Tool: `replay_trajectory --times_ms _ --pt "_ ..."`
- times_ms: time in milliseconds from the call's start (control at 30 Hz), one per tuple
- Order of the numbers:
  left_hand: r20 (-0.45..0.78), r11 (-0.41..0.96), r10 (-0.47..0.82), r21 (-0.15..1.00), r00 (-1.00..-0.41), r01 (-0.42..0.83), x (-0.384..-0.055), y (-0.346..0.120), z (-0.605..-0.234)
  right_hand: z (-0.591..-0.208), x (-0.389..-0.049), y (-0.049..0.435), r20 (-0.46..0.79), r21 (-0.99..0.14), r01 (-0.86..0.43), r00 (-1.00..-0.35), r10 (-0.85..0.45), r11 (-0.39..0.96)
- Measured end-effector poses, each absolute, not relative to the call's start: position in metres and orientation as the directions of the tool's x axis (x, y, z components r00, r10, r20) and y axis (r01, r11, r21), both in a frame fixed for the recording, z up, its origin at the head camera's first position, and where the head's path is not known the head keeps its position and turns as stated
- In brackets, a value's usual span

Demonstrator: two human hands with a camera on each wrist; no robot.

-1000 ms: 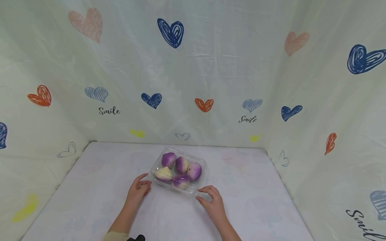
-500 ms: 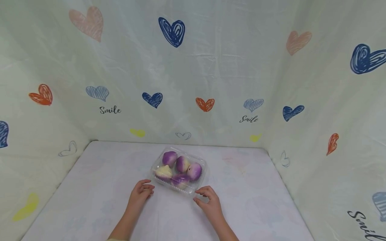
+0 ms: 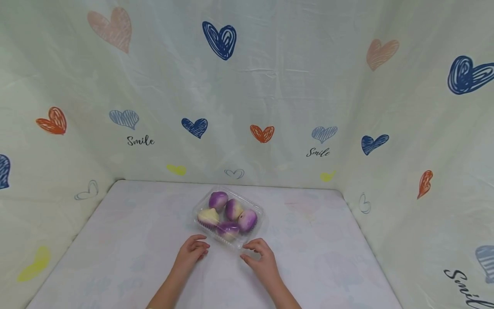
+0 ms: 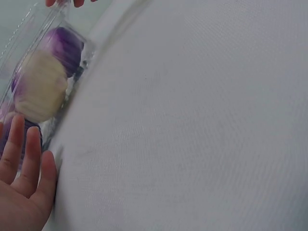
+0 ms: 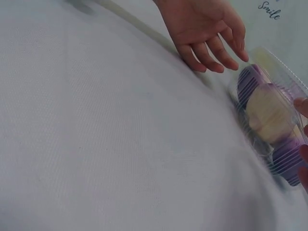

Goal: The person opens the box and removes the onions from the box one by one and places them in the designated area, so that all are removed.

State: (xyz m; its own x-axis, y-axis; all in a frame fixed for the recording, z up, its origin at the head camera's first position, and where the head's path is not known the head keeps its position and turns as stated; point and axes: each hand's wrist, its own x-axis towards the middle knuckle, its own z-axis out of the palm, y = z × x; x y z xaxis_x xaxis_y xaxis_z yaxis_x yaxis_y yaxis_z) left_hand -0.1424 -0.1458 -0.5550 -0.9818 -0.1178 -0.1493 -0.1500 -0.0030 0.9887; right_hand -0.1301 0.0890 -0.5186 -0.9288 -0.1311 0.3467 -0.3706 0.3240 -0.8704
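A clear plastic box (image 3: 241, 199) sits on the table with its lid down. Inside are several purple-and-cream turnips (image 3: 247, 220). My right hand (image 3: 263, 259) has its thumb and index finger around the box's near right corner. At the near left side, my left hand (image 3: 191, 252) has loosely bent fingers right by the front edge. In the left wrist view the left hand's fingers (image 4: 32, 159) are spread apart beside the box. The right wrist view catches just the right hand's fingertips (image 5: 302, 107) at the box.
A white cloth (image 3: 316, 253) covers the table. Behind it and on both sides hangs a pale curtain (image 3: 285, 94) with printed hearts and "Smile" lettering. The box lies close to the table's back edge.
The left hand has moved from the box's left corner rightward and nearer along the front edge. The right hand has shifted slightly left with the near corner, and the box has turned a little clockwise.
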Motion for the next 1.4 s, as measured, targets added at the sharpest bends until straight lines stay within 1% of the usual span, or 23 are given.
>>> replay_trajectory --times_ms 133,233,333,500,733,867,1033,1167,1400 --pt "-0.168 0.02 -0.096 0.985 -0.981 -0.171 -0.142 -0.138 -0.554 -0.54 -0.138 0.094 0.356 -0.859 -0.378 -0.926 -0.127 0.345" --pt "-0.162 0.02 -0.064 0.986 -0.985 -0.164 -0.142 -0.132 -0.554 -0.557 -0.146 0.1 0.367 -0.846 -0.388 -0.921 -0.129 0.366" --pt "-0.152 0.043 -0.023 0.987 -0.988 -0.153 -0.141 -0.127 -0.553 -0.557 -0.148 0.103 0.385 -0.824 -0.409 -0.912 -0.144 0.392" --pt "-0.153 0.094 0.021 0.984 -0.988 -0.15 -0.139 -0.118 -0.553 -0.555 -0.151 0.108 0.373 -0.804 -0.421 -0.907 -0.194 0.42" --pt "-0.16 0.087 0.096 0.985 -0.982 -0.152 -0.139 -0.106 -0.556 -0.552 -0.154 0.111 0.32 -0.793 -0.41 -0.91 -0.265 0.451" --pt "-0.187 0.086 0.142 0.981 -0.972 -0.176 -0.139 -0.099 -0.556 -0.551 -0.155 0.112 0.299 -0.796 -0.403 -0.91 -0.286 0.451" --pt "-0.239 0.099 0.194 0.97 -0.952 -0.223 -0.136 -0.088 -0.554 -0.551 -0.157 0.111 0.327 -0.782 -0.439 -0.893 -0.308 0.443" --pt "-0.251 0.073 0.207 0.968 -0.946 -0.241 -0.136 -0.08 -0.552 -0.55 -0.158 0.111 0.361 -0.762 -0.477 -0.874 -0.324 0.438" --pt "-0.256 0.008 0.2 0.966 -0.946 -0.26 -0.136 -0.074 -0.552 -0.55 -0.159 0.11 0.355 -0.756 -0.483 -0.869 -0.343 0.441"
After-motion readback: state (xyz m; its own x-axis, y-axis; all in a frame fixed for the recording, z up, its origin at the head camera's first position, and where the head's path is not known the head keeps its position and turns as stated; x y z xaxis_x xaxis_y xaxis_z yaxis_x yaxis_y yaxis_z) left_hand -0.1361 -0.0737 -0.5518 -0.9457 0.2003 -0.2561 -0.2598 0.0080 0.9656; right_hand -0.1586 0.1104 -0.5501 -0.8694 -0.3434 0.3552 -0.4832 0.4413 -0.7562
